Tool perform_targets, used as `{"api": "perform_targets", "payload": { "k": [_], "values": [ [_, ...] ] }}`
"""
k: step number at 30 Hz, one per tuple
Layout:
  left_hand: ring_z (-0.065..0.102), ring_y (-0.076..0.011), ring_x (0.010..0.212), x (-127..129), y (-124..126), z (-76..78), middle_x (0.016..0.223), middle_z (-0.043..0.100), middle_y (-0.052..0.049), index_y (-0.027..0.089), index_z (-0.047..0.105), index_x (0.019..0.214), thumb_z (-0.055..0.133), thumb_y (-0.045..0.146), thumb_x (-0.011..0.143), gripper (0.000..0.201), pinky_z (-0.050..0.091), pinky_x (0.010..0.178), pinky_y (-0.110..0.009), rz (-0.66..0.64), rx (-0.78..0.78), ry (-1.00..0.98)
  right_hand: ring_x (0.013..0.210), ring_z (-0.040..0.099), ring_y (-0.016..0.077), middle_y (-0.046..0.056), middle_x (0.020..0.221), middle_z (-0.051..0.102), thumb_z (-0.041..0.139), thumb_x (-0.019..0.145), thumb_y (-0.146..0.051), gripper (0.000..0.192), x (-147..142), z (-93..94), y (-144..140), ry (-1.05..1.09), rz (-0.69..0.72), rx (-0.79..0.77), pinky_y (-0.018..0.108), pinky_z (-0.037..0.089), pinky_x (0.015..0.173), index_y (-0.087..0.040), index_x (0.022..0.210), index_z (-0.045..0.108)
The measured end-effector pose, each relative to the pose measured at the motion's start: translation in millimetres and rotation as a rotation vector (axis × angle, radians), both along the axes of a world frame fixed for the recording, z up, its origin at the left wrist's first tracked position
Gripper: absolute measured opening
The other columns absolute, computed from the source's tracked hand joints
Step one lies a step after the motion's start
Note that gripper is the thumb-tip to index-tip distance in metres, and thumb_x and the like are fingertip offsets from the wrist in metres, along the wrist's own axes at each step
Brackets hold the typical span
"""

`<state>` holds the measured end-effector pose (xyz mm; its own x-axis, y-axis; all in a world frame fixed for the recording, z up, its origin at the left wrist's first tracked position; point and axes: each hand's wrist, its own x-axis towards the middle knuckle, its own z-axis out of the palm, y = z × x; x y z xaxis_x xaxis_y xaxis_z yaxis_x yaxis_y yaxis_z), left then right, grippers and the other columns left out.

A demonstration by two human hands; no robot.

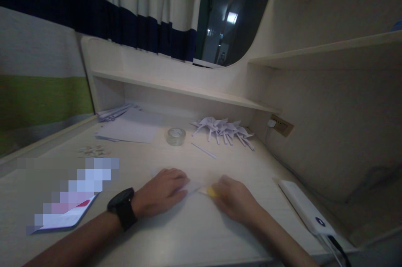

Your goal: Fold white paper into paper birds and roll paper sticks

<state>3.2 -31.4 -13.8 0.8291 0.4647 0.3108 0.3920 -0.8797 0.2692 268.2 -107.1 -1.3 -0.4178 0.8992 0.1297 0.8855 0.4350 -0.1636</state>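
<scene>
My left hand (pixel 163 191) lies flat on a small white sheet of paper (pixel 192 186) on the pale desk (pixel 176 233), pressing it down. A black watch (pixel 123 207) is on that wrist. My right hand (pixel 234 201) rests just to the right, fingers curled around a small yellow object (pixel 212 192) whose tip meets the paper's edge. What the yellow thing is I cannot tell. The two hands almost touch over the paper.
Behind the hands are a roll of clear tape (pixel 176 136), a thin paper strip (pixel 204 150), a cluster of folded white paper figures (pixel 224 129) and a stack of white sheets (pixel 128 129). A white power bank (pixel 306 208) with cable lies right; a blurred card (pixel 67 212) left.
</scene>
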Motion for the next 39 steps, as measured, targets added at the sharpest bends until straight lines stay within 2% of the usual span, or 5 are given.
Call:
{"api": "perform_targets", "payload": {
  "k": [7, 16, 24, 35, 39],
  "values": [
    [0.051, -0.0251, 0.114, -6.4, -7.3, -12.7, 0.127, 0.056, -0.01, 0.02, 0.048, 0.129, 0.042, 0.035, 0.094, 0.039, 0.039, 0.097, -0.042, 0.035, 0.023, -0.06, 0.083, 0.051, 0.0183, 0.007, 0.091, 0.057, 0.055, 0.086, -0.028, 0.016, 3.7, -13.8, 10.3, 0.053, 0.021, 0.049, 0.03, 0.039, 0.074, -0.019, 0.096, 0.063],
    [0.041, -0.0248, 0.129, -12.4, -16.8, -16.2, 0.141, 0.045, -0.008, 0.026, 0.041, 0.139, 0.038, 0.031, 0.096, 0.043, 0.033, 0.107, -0.046, 0.043, -0.024, 0.004, 0.088, 0.051, 0.0199, 0.008, 0.094, 0.058, 0.054, 0.088, -0.029, 0.021, 9.5, -17.7, 16.2, 0.079, 0.091, 0.052, 0.032, 0.04, 0.078, -0.02, 0.105, 0.063],
    [0.042, -0.0222, 0.129, -12.7, -17.6, -20.6, 0.143, 0.045, -0.006, 0.027, 0.041, 0.139, 0.034, 0.03, 0.098, 0.042, 0.035, 0.108, -0.042, 0.063, -0.01, -0.011, 0.083, 0.051, 0.0188, 0.007, 0.089, 0.059, 0.054, 0.086, -0.021, 0.014, 12.4, -16.4, 15.7, 0.077, 0.0, 0.097, 0.03, 0.04, 0.073, -0.021, 0.094, 0.066],
    [0.036, -0.0228, 0.134, -15.8, -17.6, -20.7, 0.148, 0.037, -0.008, 0.024, 0.033, 0.143, 0.036, 0.032, 0.097, 0.047, 0.034, 0.108, -0.042, 0.089, -0.069, 0.009, 0.087, 0.052, 0.0198, 0.007, 0.092, 0.06, 0.055, 0.084, -0.018, 0.02, 15.5, -22.0, 23.1, 0.112, 0.043, 0.087, 0.032, 0.042, 0.076, -0.022, 0.101, 0.066],
    [0.029, -0.0253, 0.137, -16.1, -16.8, -23.5, 0.149, 0.036, -0.008, 0.022, 0.033, 0.144, 0.036, 0.034, 0.097, 0.049, 0.025, 0.112, -0.047, 0.12, -0.028, 0.046, 0.086, 0.053, 0.0198, 0.007, 0.092, 0.06, 0.056, 0.084, -0.018, 0.02, 13.4, -21.6, 21.2, 0.129, 0.018, 0.096, 0.031, 0.043, 0.075, -0.023, 0.1, 0.067]
  ]
}}
